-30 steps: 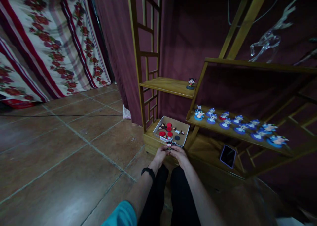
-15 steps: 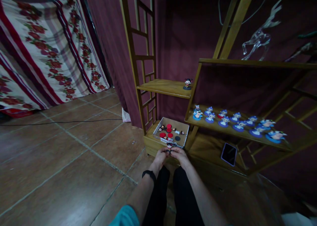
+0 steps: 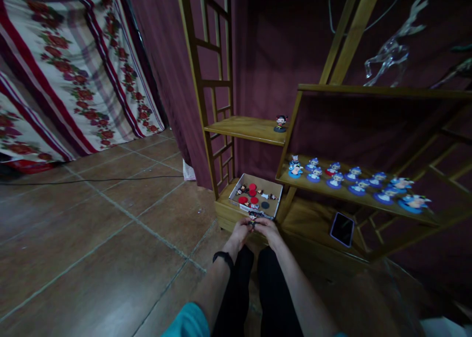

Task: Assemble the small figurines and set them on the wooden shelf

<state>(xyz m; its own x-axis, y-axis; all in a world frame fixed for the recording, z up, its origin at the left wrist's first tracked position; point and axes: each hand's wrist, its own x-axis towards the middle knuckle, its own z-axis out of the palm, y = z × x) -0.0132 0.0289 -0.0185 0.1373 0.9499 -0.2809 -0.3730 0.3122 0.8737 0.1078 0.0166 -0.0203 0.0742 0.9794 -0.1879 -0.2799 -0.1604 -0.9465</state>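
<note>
Between my two hands is a small black-haired figurine (image 3: 252, 216), upright, in front of the near edge of a shallow cardboard box (image 3: 275, 206). My left hand (image 3: 241, 229) is closed on its left side, and my right hand (image 3: 268, 229) grips it from the right. The fingers hide its lower part. In the box lie several loose figurines, several red discs (image 3: 243, 199) and a dark grey disc (image 3: 265, 205). A similar figurine (image 3: 280, 122) with a dark base stands on the small shelf (image 3: 245, 126) above the box.
Several blue-and-white figurines (image 3: 335, 180) stand in rows on the right shelf (image 3: 372, 198). A phone or tablet (image 3: 342, 229) lies on the lower board. On the top shelf is a clear deer-like ornament (image 3: 391, 51). A black cable (image 3: 110, 180) crosses the tiled floor (image 3: 110, 258).
The view has shifted very slightly. Both hands keep hold of the figurine at almost the same place, and the figurine appears slightly turned.
</note>
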